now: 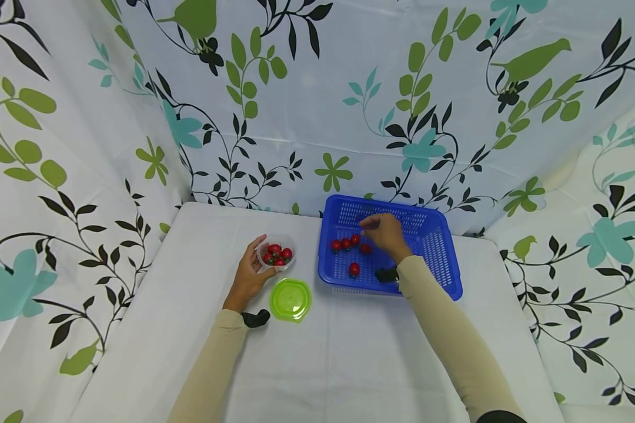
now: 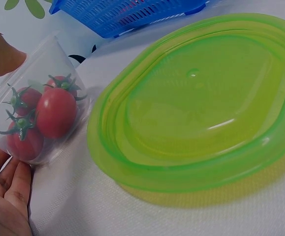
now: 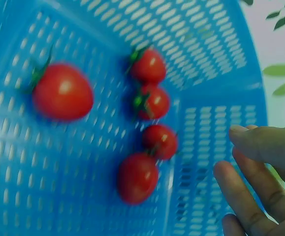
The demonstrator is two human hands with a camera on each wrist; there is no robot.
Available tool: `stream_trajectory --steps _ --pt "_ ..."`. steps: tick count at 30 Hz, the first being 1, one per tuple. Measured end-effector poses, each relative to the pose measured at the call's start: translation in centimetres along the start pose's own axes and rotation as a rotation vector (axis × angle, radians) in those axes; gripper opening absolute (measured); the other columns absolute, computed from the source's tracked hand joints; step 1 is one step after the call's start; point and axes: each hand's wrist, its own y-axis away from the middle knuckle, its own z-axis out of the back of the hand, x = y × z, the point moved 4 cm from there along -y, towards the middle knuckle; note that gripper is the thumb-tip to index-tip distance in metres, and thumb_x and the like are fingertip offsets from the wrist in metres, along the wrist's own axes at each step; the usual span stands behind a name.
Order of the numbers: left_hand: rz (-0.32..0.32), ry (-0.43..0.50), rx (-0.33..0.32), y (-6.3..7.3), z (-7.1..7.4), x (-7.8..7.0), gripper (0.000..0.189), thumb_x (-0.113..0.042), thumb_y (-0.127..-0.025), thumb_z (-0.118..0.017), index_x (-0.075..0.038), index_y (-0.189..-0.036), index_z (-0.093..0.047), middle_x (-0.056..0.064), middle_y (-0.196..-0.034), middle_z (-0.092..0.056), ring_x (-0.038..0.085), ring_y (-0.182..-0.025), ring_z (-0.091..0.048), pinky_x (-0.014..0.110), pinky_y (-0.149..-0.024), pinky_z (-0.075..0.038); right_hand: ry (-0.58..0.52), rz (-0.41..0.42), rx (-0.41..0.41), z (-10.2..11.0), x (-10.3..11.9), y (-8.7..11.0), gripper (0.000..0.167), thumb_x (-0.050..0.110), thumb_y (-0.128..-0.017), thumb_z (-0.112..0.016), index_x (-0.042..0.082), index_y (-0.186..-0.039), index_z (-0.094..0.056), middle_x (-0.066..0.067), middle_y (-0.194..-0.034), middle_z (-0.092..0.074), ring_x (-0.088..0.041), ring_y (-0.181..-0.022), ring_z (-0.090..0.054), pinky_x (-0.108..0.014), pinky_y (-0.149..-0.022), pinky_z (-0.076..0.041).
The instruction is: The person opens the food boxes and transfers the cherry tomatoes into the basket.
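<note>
My left hand (image 1: 247,278) grips a small clear plastic container (image 1: 264,242), fingers on the far side and thumb on the near side. Several red cherry tomatoes (image 2: 56,113) with green stems lie inside it. Over the blue basket (image 1: 391,202), my right hand (image 1: 385,235) hovers with fingers apart and slightly bent, nothing between them. Several cherry tomatoes (image 3: 62,92) rest on the basket's floor: one sits by itself, the others in a loose row near one wall. In the right wrist view the fingertips (image 3: 225,172) are apart from the tomatoes.
A green plastic lid (image 1: 290,299) lies on the white tablecloth (image 1: 317,364), close to the container and left of the basket. Patterned curtains (image 1: 307,117) with leaves and birds hang behind and at both sides of the table.
</note>
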Motion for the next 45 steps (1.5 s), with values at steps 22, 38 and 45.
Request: stream_trajectory --steps 22,38,45 --pt "0.014 -0.022 -0.011 0.2 -0.1 -0.5 0.093 0.002 -0.091 -0.077 -0.02 -0.168 -0.03 0.015 -0.172 -0.034 0.033 -0.162 -0.032 0.051 -0.133 -0.028 -0.012 0.242 0.027 -3.7 8.5 1.8 0.025 0.02 -0.097 -0.079 0.011 -0.12 -0.079 -0.008 -0.119 -0.079 -0.025 -0.111 -0.074 -0.045 -0.1 -0.063" --pt "-0.016 0.008 0.002 0.1 -0.2 -0.6 0.094 0.009 -0.089 -0.075 -0.015 -0.168 -0.028 0.019 -0.171 -0.035 0.036 -0.162 -0.031 0.051 -0.134 -0.027 -0.021 0.276 0.089 -7.6 11.8 2.7 0.024 0.02 -0.095 -0.081 0.015 -0.119 -0.079 -0.006 -0.119 -0.079 -0.022 -0.107 -0.074 -0.038 -0.092 -0.066" --pt "-0.018 0.013 0.004 0.1 -0.1 -0.6 0.094 0.007 -0.09 -0.076 -0.015 -0.168 -0.028 0.02 -0.171 -0.035 0.036 -0.162 -0.032 0.052 -0.134 -0.026 -0.012 0.264 0.096 -8.9 12.4 2.8 0.025 0.02 -0.094 -0.082 0.017 -0.119 -0.08 -0.002 -0.116 -0.079 -0.019 -0.107 -0.075 -0.037 -0.091 -0.066"
